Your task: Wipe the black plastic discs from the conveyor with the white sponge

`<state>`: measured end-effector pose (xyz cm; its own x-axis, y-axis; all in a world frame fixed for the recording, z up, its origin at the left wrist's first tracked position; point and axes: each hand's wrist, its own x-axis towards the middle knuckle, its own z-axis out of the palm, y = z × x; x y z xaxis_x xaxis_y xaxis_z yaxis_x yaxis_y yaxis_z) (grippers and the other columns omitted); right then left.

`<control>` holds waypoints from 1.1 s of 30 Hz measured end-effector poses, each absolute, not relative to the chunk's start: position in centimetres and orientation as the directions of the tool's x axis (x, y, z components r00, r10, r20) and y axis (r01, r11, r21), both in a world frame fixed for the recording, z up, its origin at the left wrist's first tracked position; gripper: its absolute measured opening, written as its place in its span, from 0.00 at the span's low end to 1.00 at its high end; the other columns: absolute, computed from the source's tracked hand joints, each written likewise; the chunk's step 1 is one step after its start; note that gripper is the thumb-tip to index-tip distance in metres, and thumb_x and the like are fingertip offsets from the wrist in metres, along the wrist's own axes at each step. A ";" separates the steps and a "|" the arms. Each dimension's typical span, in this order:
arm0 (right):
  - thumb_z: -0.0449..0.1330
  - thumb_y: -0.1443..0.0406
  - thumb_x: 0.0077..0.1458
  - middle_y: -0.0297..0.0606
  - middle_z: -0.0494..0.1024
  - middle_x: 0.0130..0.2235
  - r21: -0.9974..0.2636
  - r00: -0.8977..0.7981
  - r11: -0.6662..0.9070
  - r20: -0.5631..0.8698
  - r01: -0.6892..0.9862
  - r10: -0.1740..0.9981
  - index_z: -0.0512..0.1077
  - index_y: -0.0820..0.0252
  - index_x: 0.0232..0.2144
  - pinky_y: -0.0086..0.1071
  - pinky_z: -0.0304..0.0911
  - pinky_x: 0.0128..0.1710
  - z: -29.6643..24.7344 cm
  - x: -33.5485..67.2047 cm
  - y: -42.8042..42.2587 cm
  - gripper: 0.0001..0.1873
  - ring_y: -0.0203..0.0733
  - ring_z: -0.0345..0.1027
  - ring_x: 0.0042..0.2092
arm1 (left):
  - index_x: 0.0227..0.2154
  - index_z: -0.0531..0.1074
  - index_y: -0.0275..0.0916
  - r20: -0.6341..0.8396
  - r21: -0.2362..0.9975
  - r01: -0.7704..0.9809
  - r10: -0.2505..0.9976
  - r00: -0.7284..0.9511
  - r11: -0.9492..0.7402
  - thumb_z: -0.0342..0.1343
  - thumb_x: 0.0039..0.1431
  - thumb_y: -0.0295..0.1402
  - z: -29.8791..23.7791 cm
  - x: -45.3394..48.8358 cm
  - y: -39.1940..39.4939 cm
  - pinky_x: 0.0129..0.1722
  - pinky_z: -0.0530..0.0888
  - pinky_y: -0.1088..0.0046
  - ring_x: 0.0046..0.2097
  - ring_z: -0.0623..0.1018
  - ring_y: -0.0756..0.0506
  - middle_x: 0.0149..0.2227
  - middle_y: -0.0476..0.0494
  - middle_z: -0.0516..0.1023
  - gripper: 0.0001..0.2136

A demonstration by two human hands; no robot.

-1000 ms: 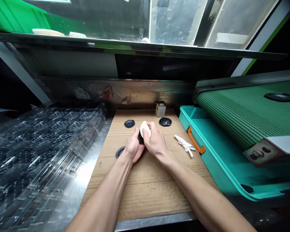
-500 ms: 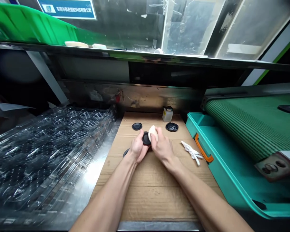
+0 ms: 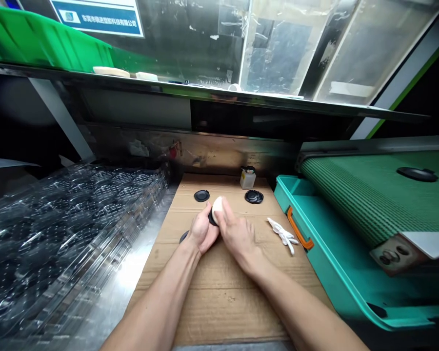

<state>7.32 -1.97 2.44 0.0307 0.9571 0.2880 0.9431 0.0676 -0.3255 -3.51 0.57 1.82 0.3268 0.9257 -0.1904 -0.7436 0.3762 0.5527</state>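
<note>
Over the cardboard sheet (image 3: 223,287) my left hand (image 3: 200,230) is closed around a black round cap (image 3: 211,219), mostly hidden by the fingers. My right hand (image 3: 237,235) pinches a white pad (image 3: 217,205) and presses it against that cap. Other black caps lie on the cardboard: one (image 3: 201,196) beyond the hands to the left, a small pile (image 3: 253,196) to the right, and one (image 3: 183,236) half hidden under my left wrist.
A small white bottle (image 3: 248,177) stands at the cardboard's far edge. A crumpled white cloth (image 3: 282,233) lies right of my hands. A teal tray (image 3: 314,253) sits under a green conveyor belt (image 3: 373,190) carrying a black cap (image 3: 417,173). Clear plastic trays (image 3: 66,229) fill the left.
The white pad has shifted slightly left across the cap held in my left hand. The camera view has swung a little; both hands stay together at the same spot.
</note>
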 end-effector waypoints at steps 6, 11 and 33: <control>0.47 0.48 0.65 0.44 0.79 0.31 -0.447 0.063 0.093 0.320 0.890 0.945 0.58 0.48 0.65 0.41 0.66 0.38 2.4 7.2 -2.0 0.30 0.50 0.74 0.33 | 0.46 0.74 0.31 -0.186 0.548 -0.747 0.926 0.329 0.376 0.42 0.68 0.38 2.0 -3.2 0.4 0.54 0.73 0.63 0.48 0.78 0.41 0.43 0.33 0.80 0.19; 0.48 0.49 0.64 0.43 0.80 0.42 -0.616 0.125 0.149 0.379 0.773 0.917 0.62 0.47 0.61 0.39 0.66 0.41 2.5 8.9 -1.7 0.27 0.52 0.75 0.42 | 0.43 0.73 0.31 -0.191 0.524 -0.773 0.934 0.303 0.358 0.41 0.68 0.38 1.9 -4.4 1.1 0.43 0.76 0.62 0.42 0.79 0.41 0.42 0.31 0.78 0.19; 0.53 0.55 0.61 0.40 0.80 0.40 -0.579 -0.061 0.136 0.146 0.804 0.987 0.76 0.53 0.44 0.35 0.61 0.43 0.3 10.8 -1.0 0.16 0.49 0.73 0.44 | 0.45 0.66 0.29 -0.229 0.174 -0.803 0.817 0.529 0.569 0.37 0.68 0.45 4.7 -7.5 0.8 0.25 0.77 0.84 0.30 0.75 0.51 0.36 0.35 0.73 0.22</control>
<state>10.77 -1.02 0.30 -0.0613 0.9874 0.1461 0.8039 0.1356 -0.5791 -7.49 0.76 4.70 0.5294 0.8169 -0.2288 -0.8035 0.5694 0.1738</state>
